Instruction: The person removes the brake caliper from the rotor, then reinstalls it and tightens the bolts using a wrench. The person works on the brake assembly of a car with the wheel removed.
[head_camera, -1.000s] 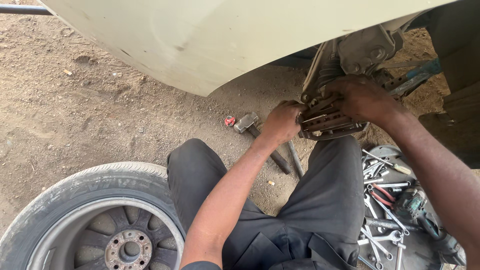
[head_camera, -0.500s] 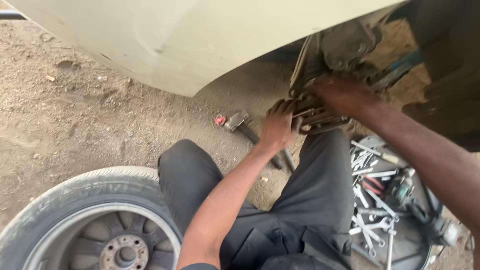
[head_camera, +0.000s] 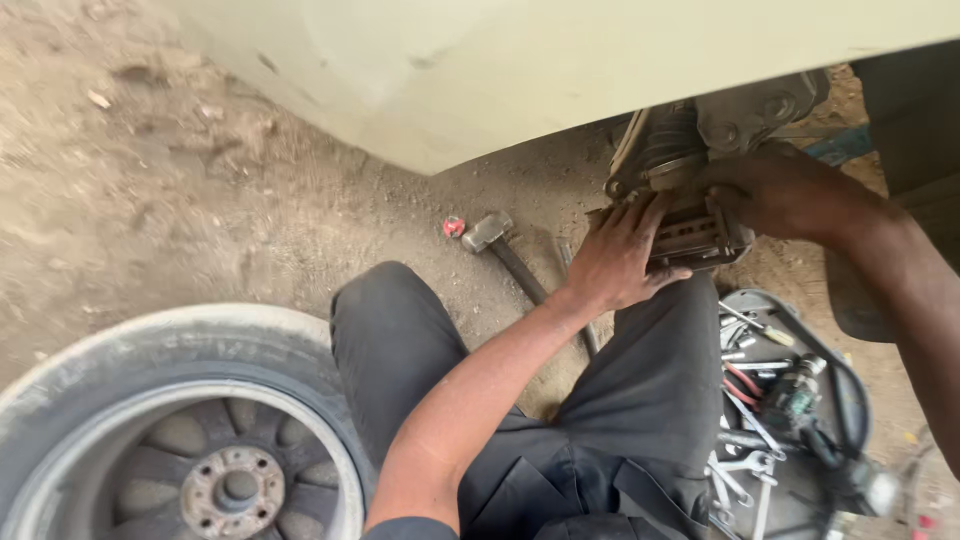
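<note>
I sit on dirt ground beside a pale car body (head_camera: 520, 70), my dark-trousered legs stretched out in front of me. A rusty metal brake part (head_camera: 695, 235) hangs under the wheel arch, below the hub assembly (head_camera: 690, 135). My left hand (head_camera: 620, 260) presses flat against its left side, fingers spread over it. My right hand (head_camera: 780, 190) grips the part from the right, fingers wrapped around its top edge. What lies behind my hands is hidden.
A hammer (head_camera: 505, 250) and a small red piece (head_camera: 453, 227) lie on the dirt by my left knee. A removed wheel with tyre (head_camera: 170, 430) lies at lower left. A dark tray of wrenches and tools (head_camera: 780, 400) sits at my right.
The view has shifted closer and to the right. My left hand's fingers have spread flat on the brake part; my right hand stays on its right side.
</note>
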